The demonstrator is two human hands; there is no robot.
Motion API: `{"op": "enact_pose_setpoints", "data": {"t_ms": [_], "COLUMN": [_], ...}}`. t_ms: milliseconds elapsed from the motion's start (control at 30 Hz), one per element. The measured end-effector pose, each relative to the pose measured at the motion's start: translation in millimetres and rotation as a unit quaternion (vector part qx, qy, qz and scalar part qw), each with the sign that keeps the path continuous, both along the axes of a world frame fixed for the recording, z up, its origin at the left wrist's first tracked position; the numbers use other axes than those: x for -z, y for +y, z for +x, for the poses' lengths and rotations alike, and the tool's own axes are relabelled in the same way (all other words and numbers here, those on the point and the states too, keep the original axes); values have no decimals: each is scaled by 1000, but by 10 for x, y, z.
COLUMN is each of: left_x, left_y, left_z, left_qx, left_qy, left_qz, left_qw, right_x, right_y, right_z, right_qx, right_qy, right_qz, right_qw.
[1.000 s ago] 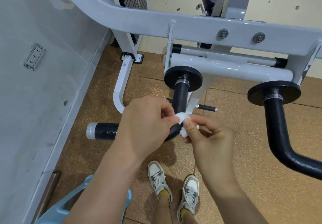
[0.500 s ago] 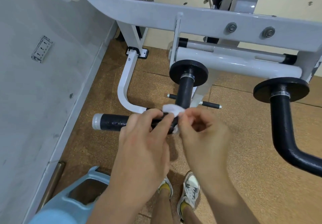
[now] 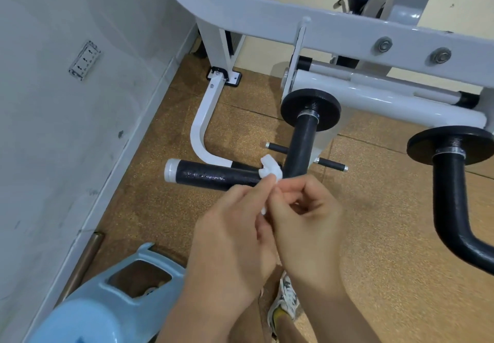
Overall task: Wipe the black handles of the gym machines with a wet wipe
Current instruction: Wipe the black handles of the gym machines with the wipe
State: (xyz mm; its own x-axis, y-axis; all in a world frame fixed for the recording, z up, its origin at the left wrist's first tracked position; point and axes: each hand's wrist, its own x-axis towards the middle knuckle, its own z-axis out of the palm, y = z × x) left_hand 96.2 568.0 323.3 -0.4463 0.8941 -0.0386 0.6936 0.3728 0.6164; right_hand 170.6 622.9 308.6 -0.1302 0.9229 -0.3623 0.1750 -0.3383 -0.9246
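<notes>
Together, left hand (image 3: pixel 232 235) and right hand (image 3: pixel 307 225) pinch wet wipe (image 3: pixel 269 168) by black handle (image 3: pixel 213 175); blue container (image 3: pixel 93 316) contents unclear.

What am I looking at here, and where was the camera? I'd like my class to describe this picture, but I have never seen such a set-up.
The one picture comes from a camera worn on a person's head, looking down at their own two hands. The left hand and the right hand together pinch a small white wet wipe. They hold it up at the bend of a black handle on a white gym machine. Whether the wipe touches the handle I cannot tell. A second black handle hangs at the right. Below are a brown floor, the person's shoe and a light blue plastic object near the wall.
</notes>
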Motion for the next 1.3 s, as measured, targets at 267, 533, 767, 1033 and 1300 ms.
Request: {"op": "enact_pose_setpoints", "data": {"t_ms": [267,533,767,1033,1300], "left_x": [118,277,282,245,231], "left_y": [42,-45,-34,-61,-182], "left_z": [196,191,206,62,61], "left_qx": [-225,-172,-209,-244,-182], "left_qy": [-250,-65,-142,-113,-78], "left_qz": [69,114,134,121,117], "left_qw": [939,976,958,956,973], "right_x": [-7,-3,48,150,112], "right_y": [269,286,232,46,211], "right_z": [152,109,232,34,73], "right_qx": [-65,-200,-308,-238,-252], "right_qy": [-51,-264,-261,-221,-251], "right_qz": [11,323,395,422,466], "right_qw": [997,886,825,846,810]}}
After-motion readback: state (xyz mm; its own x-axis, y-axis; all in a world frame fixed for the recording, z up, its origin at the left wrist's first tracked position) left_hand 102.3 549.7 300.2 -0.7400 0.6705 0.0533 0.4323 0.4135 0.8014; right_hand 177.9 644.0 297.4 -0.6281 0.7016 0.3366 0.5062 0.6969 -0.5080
